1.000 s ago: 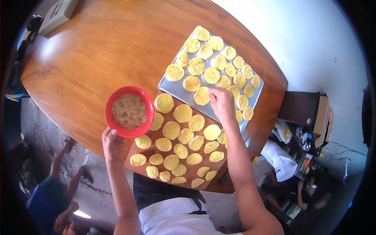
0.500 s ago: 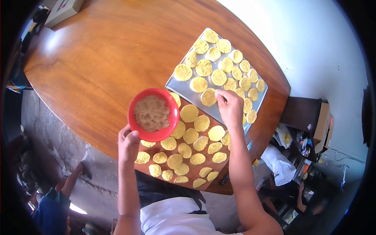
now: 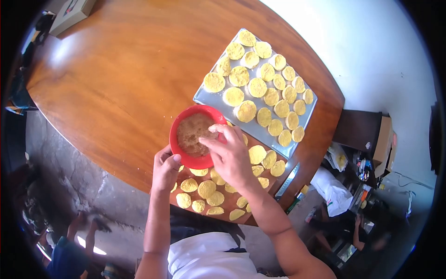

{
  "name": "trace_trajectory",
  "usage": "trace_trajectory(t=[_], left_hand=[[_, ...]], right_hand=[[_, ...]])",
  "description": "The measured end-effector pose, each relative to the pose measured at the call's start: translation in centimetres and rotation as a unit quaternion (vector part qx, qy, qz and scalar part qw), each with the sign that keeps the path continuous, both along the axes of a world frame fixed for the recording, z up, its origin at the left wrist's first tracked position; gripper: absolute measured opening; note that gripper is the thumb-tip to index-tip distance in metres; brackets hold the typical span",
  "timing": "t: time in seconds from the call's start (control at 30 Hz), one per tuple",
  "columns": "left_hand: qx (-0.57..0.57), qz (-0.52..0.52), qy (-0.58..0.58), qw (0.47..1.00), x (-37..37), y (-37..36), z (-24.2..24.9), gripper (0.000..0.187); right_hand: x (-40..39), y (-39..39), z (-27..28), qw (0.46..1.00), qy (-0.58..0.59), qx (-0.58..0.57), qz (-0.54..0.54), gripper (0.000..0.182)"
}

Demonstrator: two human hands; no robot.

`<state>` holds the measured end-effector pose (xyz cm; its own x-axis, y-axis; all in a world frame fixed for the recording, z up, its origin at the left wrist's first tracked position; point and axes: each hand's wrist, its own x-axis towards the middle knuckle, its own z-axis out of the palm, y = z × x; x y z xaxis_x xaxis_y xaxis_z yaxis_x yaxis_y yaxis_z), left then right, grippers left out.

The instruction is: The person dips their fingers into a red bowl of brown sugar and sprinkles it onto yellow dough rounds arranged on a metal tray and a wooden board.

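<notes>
My left hand (image 3: 166, 171) grips a red bowl (image 3: 174, 142) by its near left rim, thumb on the outside. Inside lies a brown, crumbly, grainy stuff (image 3: 189, 131). My right hand (image 3: 232, 158) reaches over the bowl's right rim, with thumb and fingers apart and the tips at the grainy stuff. Beyond the bowl, a metal tray (image 3: 214, 98) carries several thick round yellow slices (image 3: 239, 76). Under my hands, more yellow slices (image 3: 206, 189) lie on a reddish-brown board (image 3: 227, 215); my right hand and forearm hide some of them.
The big wooden table (image 3: 125, 69) curves off to the left. A long metal blade (image 3: 288, 179) lies right of the board. A box (image 3: 72, 16) sits at the far left corner. A white bag (image 3: 331, 190) is off the right edge. Other people (image 3: 69, 255) are nearby.
My right hand has moved from a yellow slice on the tray down and left to the bowl, and its fingers have spread. The bowl in my left hand has shifted right.
</notes>
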<state>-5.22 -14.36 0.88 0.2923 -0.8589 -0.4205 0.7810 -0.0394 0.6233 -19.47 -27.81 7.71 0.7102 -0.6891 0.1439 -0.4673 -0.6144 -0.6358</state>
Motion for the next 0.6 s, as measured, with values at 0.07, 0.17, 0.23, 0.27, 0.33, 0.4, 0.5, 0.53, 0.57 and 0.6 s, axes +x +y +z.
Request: trace_trajectory(t=[0.07,0.17,0.23,0.27,0.33,0.4,0.5,0.53,0.57,0.6], left_hand=[[0.005,-0.006,-0.01,1.0,-0.1,0.0,-0.3,0.052],[0.009,-0.006,-0.01,1.0,-0.3,0.2,-0.1,0.053],[0.018,-0.005,-0.016,1.0,-0.3,0.3,-0.2,0.053],[0.017,-0.005,-0.016,1.0,-0.2,0.2,-0.2,0.053],[0.018,0.008,-0.012,1.0,0.1,0.4,0.0,0.056],[0.015,0.015,-0.02,1.0,0.8,1.0,-0.5,0.054],[0.013,0.027,-0.034,0.999,1.7,1.5,-0.7,0.05],[0.014,0.032,-0.041,0.999,2.0,1.6,-0.7,0.049],[0.013,0.031,-0.045,0.998,2.2,1.7,-0.6,0.05],[0.013,0.029,-0.044,0.999,2.2,1.9,-0.7,0.05]], right_hand=[[0.0,0.1,0.0,0.999,-0.034,0.004,-0.011,0.015],[-0.3,-0.3,0.2,1.0,-0.026,0.015,-0.002,0.022],[-0.5,-0.7,0.2,1.0,-0.028,0.013,0.008,0.024],[-1.1,-1.0,-0.2,0.998,-0.054,0.042,-0.017,0.025],[-2.5,-2.1,-1.0,0.992,-0.1,0.053,-0.058,0.025],[-5.0,-4.1,-3.2,0.993,-0.063,0.025,-0.101,0.02],[-7.9,-7.4,-6.1,0.993,0.029,-0.065,-0.096,0.02],[-8.2,-8.2,-6.4,0.989,0.071,-0.102,-0.082,0.021],[-8.3,-8.7,-6.8,0.989,0.072,-0.102,-0.083,0.021],[-8.2,-9.1,-6.5,0.981,0.114,-0.14,-0.064,0.024]])
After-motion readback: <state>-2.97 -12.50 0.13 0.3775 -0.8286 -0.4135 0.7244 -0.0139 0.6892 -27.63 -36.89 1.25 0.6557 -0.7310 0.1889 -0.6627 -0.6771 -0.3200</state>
